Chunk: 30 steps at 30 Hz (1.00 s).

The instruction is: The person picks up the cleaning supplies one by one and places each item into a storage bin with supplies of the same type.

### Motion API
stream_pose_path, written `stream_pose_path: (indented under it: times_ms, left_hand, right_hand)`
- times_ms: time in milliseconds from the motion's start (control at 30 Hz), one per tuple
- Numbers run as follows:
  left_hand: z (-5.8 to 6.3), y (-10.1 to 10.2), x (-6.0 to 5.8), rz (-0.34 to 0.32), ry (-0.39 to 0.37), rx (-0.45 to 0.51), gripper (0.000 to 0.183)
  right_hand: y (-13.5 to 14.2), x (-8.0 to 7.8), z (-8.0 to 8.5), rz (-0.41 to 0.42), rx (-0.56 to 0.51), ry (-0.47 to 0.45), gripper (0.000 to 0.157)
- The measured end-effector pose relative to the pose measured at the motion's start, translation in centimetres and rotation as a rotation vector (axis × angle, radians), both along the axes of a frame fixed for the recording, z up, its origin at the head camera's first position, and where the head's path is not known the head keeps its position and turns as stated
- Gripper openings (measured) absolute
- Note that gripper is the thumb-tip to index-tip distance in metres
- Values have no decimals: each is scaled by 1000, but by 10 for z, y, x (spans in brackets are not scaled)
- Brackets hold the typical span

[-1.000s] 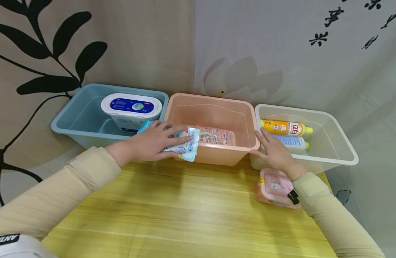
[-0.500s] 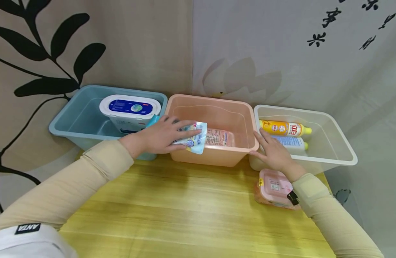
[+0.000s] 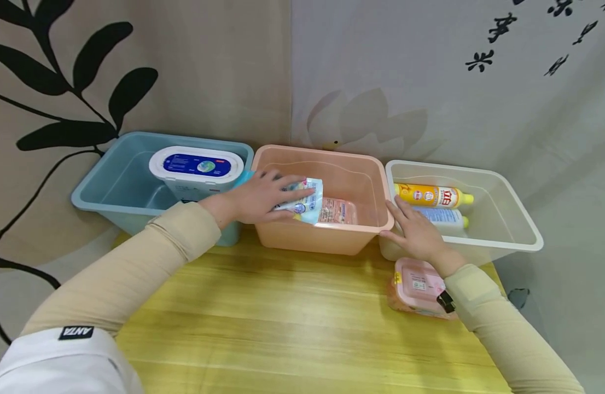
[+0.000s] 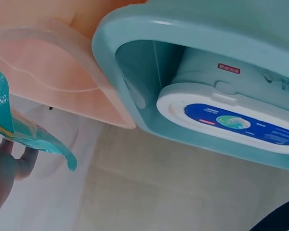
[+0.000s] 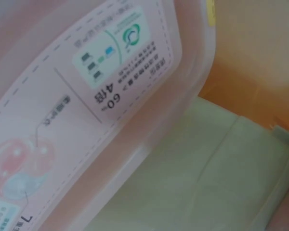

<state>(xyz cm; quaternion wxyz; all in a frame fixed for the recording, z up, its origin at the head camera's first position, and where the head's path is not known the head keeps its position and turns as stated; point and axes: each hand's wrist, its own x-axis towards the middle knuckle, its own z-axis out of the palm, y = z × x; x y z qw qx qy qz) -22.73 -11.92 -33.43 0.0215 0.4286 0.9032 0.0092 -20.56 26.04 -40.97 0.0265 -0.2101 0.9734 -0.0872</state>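
Note:
My left hand (image 3: 263, 197) holds a light-blue pouch (image 3: 309, 203) over the left front of the pink bin (image 3: 327, 238), back of the hand upward. In the left wrist view, the pouch (image 4: 36, 137) shows its teal side and bent end, with fingers (image 4: 26, 161) against it. A clear pink-printed pack (image 3: 338, 211) lies inside the pink bin. My right hand (image 3: 418, 232) rests with extended fingers where the pink and white bins meet. Just below its wrist stands a pink-lidded box (image 3: 418, 284), whose printed lid (image 5: 82, 101) fills much of the right wrist view.
The blue bin (image 3: 120, 169) at left contains a white-lidded tub (image 3: 199, 169). In the white bin (image 3: 504, 219) lie a yellow bottle (image 3: 428, 195) and a white bottle (image 3: 442, 218). All three bins line the back of the wooden table (image 3: 283, 317), before a curtain (image 3: 224, 71).
My left hand has carried the pouch rightward and slightly up, from in front of the bins to above the pink bin's rim. The right hand stays in place.

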Motion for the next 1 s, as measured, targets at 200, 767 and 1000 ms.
stream_pose_path:
  times_ms: [200,767,1000]
  left_hand:
    - [3,9,-8,12,-25,-16,60]
    - [-4,39,-33,69,-89,-58,59]
    - [-8,48,-39,72,-94,-76,59]
  right_hand:
    - [1,0,0,0,11,-5,78]
    - [-1,1,3,1,-1,-8,77]
    - [0,3,2,5,-39,25,80]
